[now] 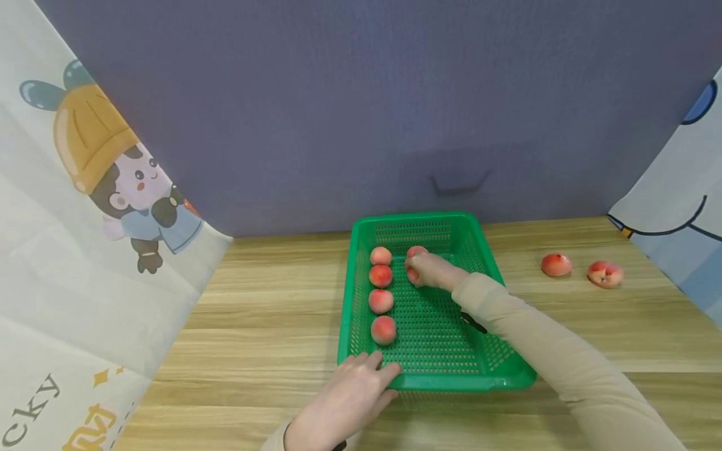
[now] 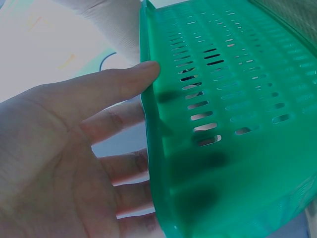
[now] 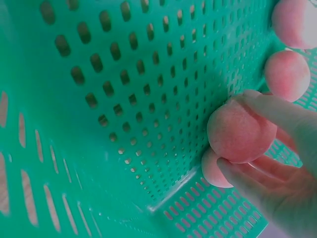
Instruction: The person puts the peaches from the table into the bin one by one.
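A green plastic basket (image 1: 451,382) with slotted walls stands on the table. My left hand (image 1: 350,391) grips its near rim at the left corner; the left wrist view shows the thumb (image 2: 143,77) on the outer face and the fingers passing behind the rim. Inside the basket, my right hand (image 1: 433,270) holds a pinkish-red peach (image 3: 240,131) between thumb and fingers. Another peach (image 3: 214,171) lies right beside it, partly hidden by the held one. Along the basket's left side several peaches (image 1: 381,301) form a row from back to front.
Two more peaches, one red (image 1: 556,264) and one with a pale-marked top (image 1: 605,274), lie on the wooden table (image 1: 271,313) right of the basket. A dark panel (image 1: 316,125) rises behind the table. Printed white sheets (image 1: 68,282) flank both sides.
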### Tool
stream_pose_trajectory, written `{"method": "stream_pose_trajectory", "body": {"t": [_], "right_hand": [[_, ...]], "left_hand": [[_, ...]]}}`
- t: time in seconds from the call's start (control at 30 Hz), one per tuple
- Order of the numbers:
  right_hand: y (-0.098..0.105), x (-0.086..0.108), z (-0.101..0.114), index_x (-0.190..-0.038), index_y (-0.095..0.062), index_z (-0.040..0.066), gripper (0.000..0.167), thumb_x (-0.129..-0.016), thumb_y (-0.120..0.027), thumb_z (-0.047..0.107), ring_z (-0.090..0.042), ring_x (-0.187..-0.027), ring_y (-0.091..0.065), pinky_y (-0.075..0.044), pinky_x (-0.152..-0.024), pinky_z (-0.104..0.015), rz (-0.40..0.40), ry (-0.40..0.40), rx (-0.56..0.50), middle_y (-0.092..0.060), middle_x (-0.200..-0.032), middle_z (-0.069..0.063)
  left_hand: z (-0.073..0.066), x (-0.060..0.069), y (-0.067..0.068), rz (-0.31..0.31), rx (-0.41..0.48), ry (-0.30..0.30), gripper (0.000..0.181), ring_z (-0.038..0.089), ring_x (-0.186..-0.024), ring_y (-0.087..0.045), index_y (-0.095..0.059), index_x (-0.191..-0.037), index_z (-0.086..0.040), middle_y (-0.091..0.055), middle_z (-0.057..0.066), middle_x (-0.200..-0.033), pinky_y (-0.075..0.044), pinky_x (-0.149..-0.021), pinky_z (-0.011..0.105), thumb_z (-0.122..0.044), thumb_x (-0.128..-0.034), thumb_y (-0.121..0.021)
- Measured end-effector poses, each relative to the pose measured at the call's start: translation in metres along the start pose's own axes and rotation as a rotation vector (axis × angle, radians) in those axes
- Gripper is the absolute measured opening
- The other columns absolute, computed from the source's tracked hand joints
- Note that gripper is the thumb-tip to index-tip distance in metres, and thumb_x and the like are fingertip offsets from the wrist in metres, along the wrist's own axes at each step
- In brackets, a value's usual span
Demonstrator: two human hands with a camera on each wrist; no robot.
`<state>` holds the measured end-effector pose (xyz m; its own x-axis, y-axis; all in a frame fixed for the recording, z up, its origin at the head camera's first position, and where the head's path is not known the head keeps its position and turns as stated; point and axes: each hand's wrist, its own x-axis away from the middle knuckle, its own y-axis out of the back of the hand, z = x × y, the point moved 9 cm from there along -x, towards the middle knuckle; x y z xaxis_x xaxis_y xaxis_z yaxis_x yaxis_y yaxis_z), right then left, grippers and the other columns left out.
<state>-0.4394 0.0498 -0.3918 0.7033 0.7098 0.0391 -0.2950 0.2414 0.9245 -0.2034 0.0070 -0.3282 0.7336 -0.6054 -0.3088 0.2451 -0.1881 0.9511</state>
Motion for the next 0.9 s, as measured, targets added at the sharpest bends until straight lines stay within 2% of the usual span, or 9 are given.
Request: {"method": "stream_pose_trajectory", "body": {"t": [0.07,0.2,0.3,0.5,0.63,0.7,0.8,0.9], "right_hand": [[-0.0021,-0.0007,-0.0009,-0.067,-0.050,0.006,0.015,-0.077,-0.053,-0.004,-0.012,-0.051,-0.025,-0.025,-0.058,-0.027,0.015,-0.013,0.006,-0.035,-0.053,0.002],[-0.0019,-0.0023,0.0025,-0.073,-0.052,0.008,0.015,-0.071,-0.057,-0.006,-0.013,-0.055,-0.028,-0.025,-0.056,-0.028,0.005,0.030,0.131,-0.039,-0.060,0.001],[-0.0022,-0.0035,0.0023,-0.074,-0.054,0.009,0.015,-0.070,-0.057,-0.006,-0.014,-0.056,-0.030,-0.026,-0.056,-0.028,0.006,0.036,0.153,-0.042,-0.061,0.001],[-0.0018,-0.0023,0.0033,-0.076,-0.054,0.008,0.018,-0.069,-0.058,-0.008,-0.014,-0.057,-0.031,-0.027,-0.057,-0.027,0.005,0.041,0.128,-0.041,-0.062,0.001],[-0.0018,0.0006,0.0020,-0.075,-0.052,0.004,0.014,-0.072,-0.057,-0.008,-0.013,-0.055,-0.028,-0.026,-0.059,-0.027,0.009,0.015,0.041,-0.039,-0.058,0.002],[-0.0013,0.0018,0.0019,-0.077,-0.052,0.004,0.013,-0.072,-0.057,-0.008,-0.013,-0.055,-0.029,-0.027,-0.059,-0.026,0.008,0.012,0.030,-0.039,-0.057,0.002],[0.0000,0.0022,0.0023,-0.084,-0.057,0.002,0.016,-0.071,-0.059,-0.008,-0.013,-0.058,-0.035,-0.030,-0.060,-0.027,0.014,0.010,0.041,-0.047,-0.063,0.000],[0.0031,0.0022,0.0038,-0.096,-0.061,0.000,0.029,-0.068,-0.063,-0.007,-0.015,-0.068,-0.048,-0.039,-0.065,-0.027,0.010,0.027,0.074,-0.060,-0.081,-0.006]], "left_hand": [[0.0000,0.0000,0.0003,-0.002,-0.001,0.000,0.019,0.007,-0.056,-0.046,-0.059,-0.082,-0.016,-0.049,-0.005,-0.068,-0.027,-0.050,0.015,-0.028,-0.0724,-0.070],[-0.0003,0.0000,0.0012,-0.007,-0.005,0.000,0.019,0.007,-0.057,-0.046,-0.059,-0.082,-0.017,-0.048,-0.006,-0.068,-0.027,-0.050,0.015,-0.029,-0.0724,-0.070],[-0.0008,0.0001,0.0022,-0.011,-0.011,-0.004,0.020,0.007,-0.056,-0.046,-0.058,-0.083,-0.017,-0.048,-0.006,-0.068,-0.028,-0.050,0.016,-0.029,-0.0724,-0.069],[-0.0013,0.0003,0.0026,-0.015,-0.012,-0.009,0.020,0.007,-0.056,-0.046,-0.058,-0.083,-0.016,-0.048,-0.006,-0.068,-0.028,-0.050,0.016,-0.029,-0.0723,-0.069],[-0.0015,0.0002,0.0024,-0.013,-0.013,-0.009,0.020,0.006,-0.056,-0.046,-0.058,-0.082,-0.017,-0.048,-0.006,-0.068,-0.027,-0.050,0.015,-0.030,-0.0726,-0.069],[-0.0019,0.0002,0.0032,-0.016,-0.012,-0.010,0.019,0.006,-0.056,-0.046,-0.058,-0.082,-0.017,-0.048,-0.006,-0.067,-0.027,-0.050,0.015,-0.030,-0.0726,-0.069],[-0.0022,0.0004,0.0037,-0.014,-0.008,-0.009,0.019,0.007,-0.056,-0.046,-0.058,-0.082,-0.016,-0.048,-0.006,-0.067,-0.027,-0.049,0.016,-0.029,-0.0730,-0.069],[-0.0026,0.0006,0.0039,-0.005,0.000,-0.009,0.019,0.007,-0.056,-0.047,-0.058,-0.083,-0.016,-0.048,-0.005,-0.067,-0.029,-0.049,0.017,-0.029,-0.0737,-0.068]]}}
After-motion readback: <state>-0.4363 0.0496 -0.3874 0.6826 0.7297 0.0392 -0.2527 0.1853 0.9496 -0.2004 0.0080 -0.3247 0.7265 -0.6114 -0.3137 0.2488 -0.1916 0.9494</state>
